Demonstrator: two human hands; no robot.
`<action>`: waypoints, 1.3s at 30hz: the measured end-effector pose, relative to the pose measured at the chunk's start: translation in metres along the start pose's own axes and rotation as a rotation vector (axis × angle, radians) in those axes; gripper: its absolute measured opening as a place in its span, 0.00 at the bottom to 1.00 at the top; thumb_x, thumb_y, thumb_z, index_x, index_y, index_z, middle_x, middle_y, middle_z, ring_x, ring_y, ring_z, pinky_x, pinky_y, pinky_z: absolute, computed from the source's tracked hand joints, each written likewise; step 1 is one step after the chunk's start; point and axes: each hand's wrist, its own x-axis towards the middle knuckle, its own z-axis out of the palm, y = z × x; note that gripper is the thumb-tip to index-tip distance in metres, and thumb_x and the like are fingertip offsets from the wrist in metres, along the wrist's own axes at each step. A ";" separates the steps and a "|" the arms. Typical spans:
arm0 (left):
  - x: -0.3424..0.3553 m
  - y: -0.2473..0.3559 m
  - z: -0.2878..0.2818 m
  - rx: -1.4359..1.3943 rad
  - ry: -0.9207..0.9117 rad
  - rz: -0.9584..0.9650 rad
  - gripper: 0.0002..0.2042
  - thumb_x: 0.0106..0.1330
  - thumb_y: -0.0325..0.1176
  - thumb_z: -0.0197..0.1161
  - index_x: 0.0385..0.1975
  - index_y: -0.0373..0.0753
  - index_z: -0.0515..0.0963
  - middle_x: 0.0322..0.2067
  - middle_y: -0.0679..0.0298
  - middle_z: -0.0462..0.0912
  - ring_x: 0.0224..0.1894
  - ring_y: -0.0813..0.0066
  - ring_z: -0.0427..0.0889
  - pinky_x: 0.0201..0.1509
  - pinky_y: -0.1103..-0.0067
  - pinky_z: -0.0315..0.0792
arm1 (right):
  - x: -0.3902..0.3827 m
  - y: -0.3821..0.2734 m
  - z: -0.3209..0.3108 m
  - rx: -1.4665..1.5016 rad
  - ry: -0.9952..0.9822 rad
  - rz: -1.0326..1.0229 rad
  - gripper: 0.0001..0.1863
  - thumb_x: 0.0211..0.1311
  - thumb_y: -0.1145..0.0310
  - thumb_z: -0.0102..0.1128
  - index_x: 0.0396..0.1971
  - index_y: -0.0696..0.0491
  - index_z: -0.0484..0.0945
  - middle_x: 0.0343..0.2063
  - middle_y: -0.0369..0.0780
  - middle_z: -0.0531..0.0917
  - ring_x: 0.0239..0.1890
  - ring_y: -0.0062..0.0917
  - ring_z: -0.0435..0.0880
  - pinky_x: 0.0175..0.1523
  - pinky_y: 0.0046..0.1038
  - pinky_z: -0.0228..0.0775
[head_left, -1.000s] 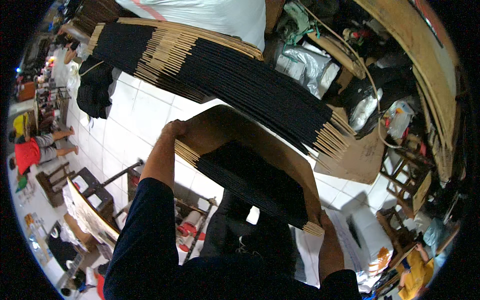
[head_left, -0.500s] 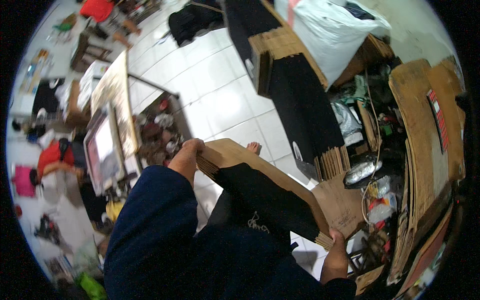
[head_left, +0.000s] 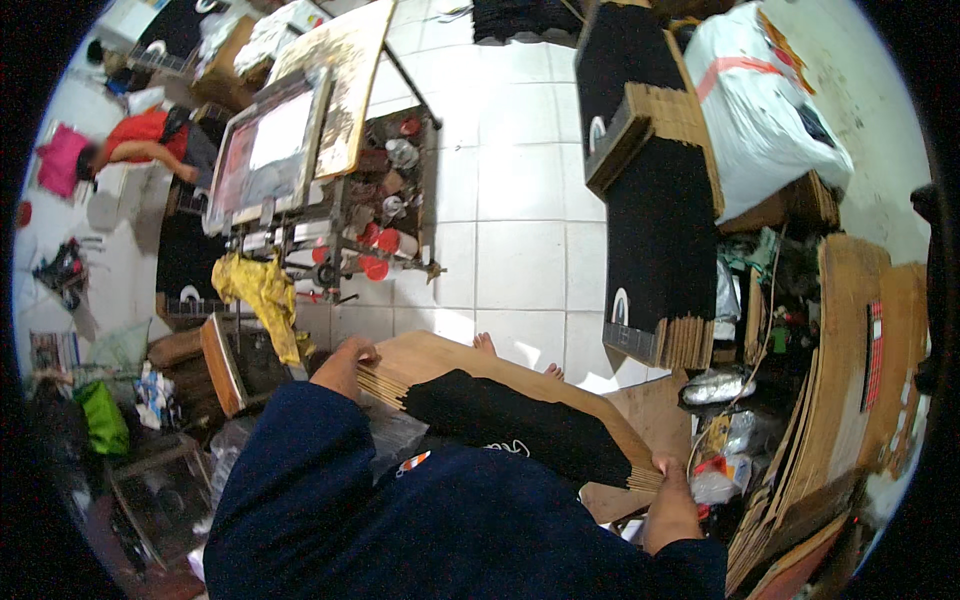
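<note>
In front of my body I carry a stack of cardboard boards [head_left: 470, 358] with black fabric [head_left: 530, 425] laid over them, their layered edges showing at both ends. My left hand [head_left: 348, 362] is closed on the far left end of the stack. The right end is in the grip of my right hand [head_left: 676, 498], thumb on top; the fingers below are hidden. Beyond the stack, two bare feet [head_left: 485, 345] show on the tiles. Ahead to the right lies a long row of similar boards covered in black fabric [head_left: 660, 230].
A printing frame [head_left: 275, 145] rests on a table at the left, above a shelf of jars and a yellow cloth [head_left: 255, 290]. A white sack [head_left: 755, 110], leaning cardboard sheets [head_left: 850, 340] and clutter line the right. White tiled floor [head_left: 520, 210] runs between. A person in red [head_left: 145, 140] works far left.
My view has turned left, so the row of black-covered boards and the printing table now sit farther right and higher in view. Both hands still hold the stack.
</note>
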 end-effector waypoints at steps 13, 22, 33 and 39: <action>0.004 -0.158 0.118 -0.182 -0.158 -0.133 0.19 0.57 0.30 0.59 0.49 0.33 0.84 0.52 0.46 0.86 0.54 0.48 0.86 0.52 0.57 0.77 | -0.020 -0.190 -0.095 -0.350 0.051 -0.128 0.26 0.71 0.54 0.47 0.61 0.50 0.79 0.64 0.44 0.77 0.66 0.38 0.76 0.67 0.41 0.68; -0.020 -0.176 0.159 -0.568 -0.131 -0.139 0.22 0.63 0.38 0.58 0.55 0.35 0.82 0.56 0.45 0.83 0.59 0.46 0.82 0.60 0.58 0.77 | -0.020 -0.440 -0.231 -0.781 0.245 -0.238 0.23 0.68 0.56 0.53 0.57 0.48 0.84 0.59 0.43 0.84 0.62 0.34 0.82 0.62 0.40 0.75; -0.027 -0.028 0.136 -1.198 -0.155 -0.296 0.22 0.67 0.41 0.57 0.54 0.34 0.80 0.52 0.47 0.83 0.55 0.49 0.82 0.58 0.60 0.77 | -0.048 -0.901 -0.398 -1.170 0.409 -0.482 0.25 0.55 0.58 0.65 0.53 0.49 0.86 0.53 0.41 0.88 0.52 0.35 0.89 0.51 0.39 0.82; -0.020 0.120 0.026 -1.591 -0.231 -0.437 0.21 0.69 0.43 0.57 0.53 0.33 0.79 0.50 0.49 0.83 0.52 0.51 0.83 0.57 0.60 0.77 | -0.049 -1.144 -0.447 -1.185 0.419 -0.547 0.34 0.63 0.49 0.67 0.65 0.51 0.77 0.59 0.41 0.84 0.54 0.36 0.88 0.50 0.49 0.84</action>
